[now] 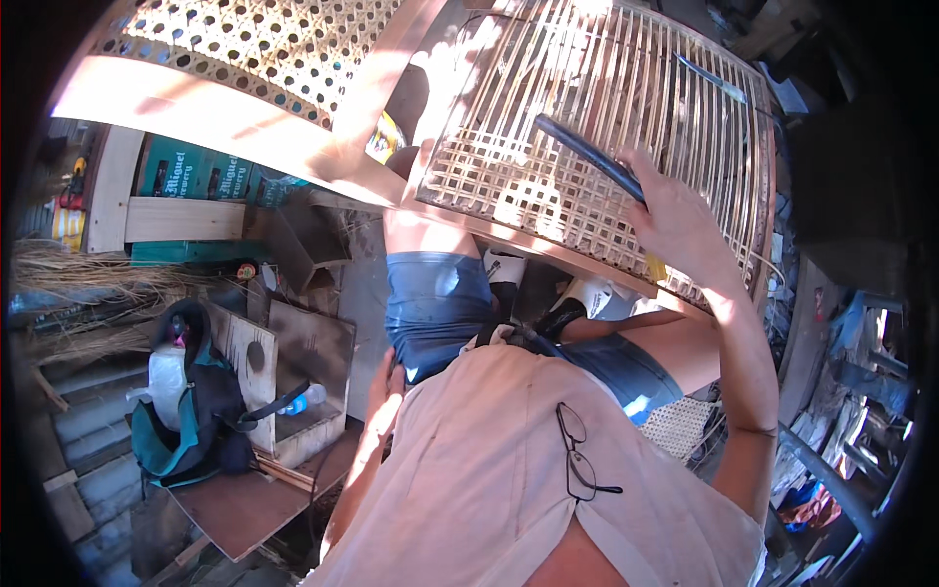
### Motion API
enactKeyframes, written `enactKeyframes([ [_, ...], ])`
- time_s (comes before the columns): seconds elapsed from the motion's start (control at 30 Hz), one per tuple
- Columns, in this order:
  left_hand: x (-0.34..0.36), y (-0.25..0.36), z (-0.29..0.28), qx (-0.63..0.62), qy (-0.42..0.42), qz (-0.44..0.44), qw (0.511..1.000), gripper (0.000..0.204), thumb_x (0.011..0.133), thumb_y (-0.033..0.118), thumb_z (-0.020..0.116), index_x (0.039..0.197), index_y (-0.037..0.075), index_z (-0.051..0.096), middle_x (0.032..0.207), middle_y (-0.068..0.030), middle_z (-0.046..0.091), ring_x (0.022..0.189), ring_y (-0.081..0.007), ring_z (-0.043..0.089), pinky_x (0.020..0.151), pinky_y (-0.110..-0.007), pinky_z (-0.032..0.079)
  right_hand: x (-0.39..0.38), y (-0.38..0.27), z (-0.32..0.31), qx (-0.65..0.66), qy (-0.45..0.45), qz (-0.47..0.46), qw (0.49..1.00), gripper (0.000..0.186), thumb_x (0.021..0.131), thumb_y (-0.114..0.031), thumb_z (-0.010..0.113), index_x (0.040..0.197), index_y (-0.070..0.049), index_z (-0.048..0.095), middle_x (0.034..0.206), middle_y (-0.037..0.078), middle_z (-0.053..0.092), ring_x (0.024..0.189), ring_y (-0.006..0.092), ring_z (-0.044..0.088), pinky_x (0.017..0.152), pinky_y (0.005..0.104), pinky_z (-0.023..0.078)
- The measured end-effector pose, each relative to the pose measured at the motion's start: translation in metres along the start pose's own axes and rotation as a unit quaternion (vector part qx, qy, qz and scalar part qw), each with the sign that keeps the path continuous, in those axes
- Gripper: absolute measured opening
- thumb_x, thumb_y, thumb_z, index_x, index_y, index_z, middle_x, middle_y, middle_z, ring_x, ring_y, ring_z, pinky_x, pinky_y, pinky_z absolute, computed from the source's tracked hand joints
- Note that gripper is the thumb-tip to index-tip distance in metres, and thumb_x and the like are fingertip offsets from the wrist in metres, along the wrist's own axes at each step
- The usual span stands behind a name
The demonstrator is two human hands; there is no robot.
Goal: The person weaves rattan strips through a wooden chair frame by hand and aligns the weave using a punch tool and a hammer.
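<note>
My right hand [675, 210] is closed around a long dark bar-shaped tool [587, 157], held over a wooden frame [548, 235] on my lap. Thin cane strips run lengthwise across this frame. At its near end, crossing strips make an open square weave [489, 181]. The bar slants up and left over the strips; whether it touches them I cannot tell. Down beside my left thigh is my left hand [384, 389], fingers stretched out and partly hidden, with nothing visible in it. A slim blue blade-like thing [712, 78] lies across the frame's far right part.
At the upper left stands a wooden panel with finished cane webbing [245, 49]. Green crates [196, 176] are behind it. A dark-and-teal bag [191, 401] sits beside an open wooden box [308, 362] at the left. Eyeglasses [577, 460] hang on my shirt.
</note>
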State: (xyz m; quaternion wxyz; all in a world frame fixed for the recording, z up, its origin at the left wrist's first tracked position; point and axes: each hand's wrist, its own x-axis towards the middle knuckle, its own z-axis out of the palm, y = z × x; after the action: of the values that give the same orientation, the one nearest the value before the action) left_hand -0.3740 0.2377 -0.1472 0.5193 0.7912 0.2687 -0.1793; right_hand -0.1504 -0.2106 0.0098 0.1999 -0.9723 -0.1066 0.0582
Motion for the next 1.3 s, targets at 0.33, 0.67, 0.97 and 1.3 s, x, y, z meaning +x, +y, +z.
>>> enactKeyframes([
  [0.33, -0.028, -0.044, -0.02, -0.001, -0.038, 0.115, 0.993, 0.047, 0.097, 0.018, 0.069, 0.139, 0.005, 0.054, 0.115, -0.0145, 0.066, 0.109, -0.0204, 0.064, 0.095, -0.029, 0.049, -0.002, -0.003, 0.015, -0.047, 0.051, -0.002, 0.998, 0.029, 0.089, -0.014, 0.058, 0.115, -0.001, 0.055, 0.1, 0.025, 0.066, 0.093, 0.0439, 0.068, 0.082, 0.0533, 0.054],
  [0.67, -0.022, -0.069, -0.026, 0.104, 0.07, 0.181, 0.976, 0.035, 0.08, 0.013, 0.085, 0.11, 0.005, 0.067, 0.105, -0.0098, 0.068, 0.092, -0.0205, 0.068, 0.079, -0.03, 0.056, -0.012, -0.01, 0.026, -0.086, 0.09, 0.057, 0.991, 0.031, 0.093, -0.019, 0.059, 0.121, -0.006, 0.058, 0.102, 0.022, 0.064, 0.094, 0.0446, 0.065, 0.082, 0.053, 0.053],
  [0.97, 0.0, -0.017, -0.021, 0.196, 0.066, 0.356, 0.911, 0.04, 0.077, -0.002, 0.076, 0.115, 0.005, 0.067, 0.118, -0.0151, 0.065, 0.108, -0.0322, 0.064, 0.095, -0.04, 0.052, -0.014, -0.003, 0.039, -0.102, 0.159, 0.048, 0.981, 0.027, 0.092, -0.017, 0.063, 0.115, -0.003, 0.063, 0.104, 0.021, 0.065, 0.099, 0.0406, 0.065, 0.089, 0.0491, 0.053],
  [1.3, 0.018, -0.026, -0.031, 0.207, -0.029, 0.423, 0.882, 0.037, 0.079, -0.01, 0.064, 0.113, 0.004, 0.067, 0.112, -0.0167, 0.069, 0.11, -0.035, 0.065, 0.097, -0.043, 0.052, -0.009, -0.014, 0.03, -0.109, 0.109, 0.114, 0.981, 0.033, 0.09, -0.018, 0.065, 0.12, -0.007, 0.065, 0.109, 0.018, 0.069, 0.105, 0.0382, 0.065, 0.092, 0.0448, 0.053],
])
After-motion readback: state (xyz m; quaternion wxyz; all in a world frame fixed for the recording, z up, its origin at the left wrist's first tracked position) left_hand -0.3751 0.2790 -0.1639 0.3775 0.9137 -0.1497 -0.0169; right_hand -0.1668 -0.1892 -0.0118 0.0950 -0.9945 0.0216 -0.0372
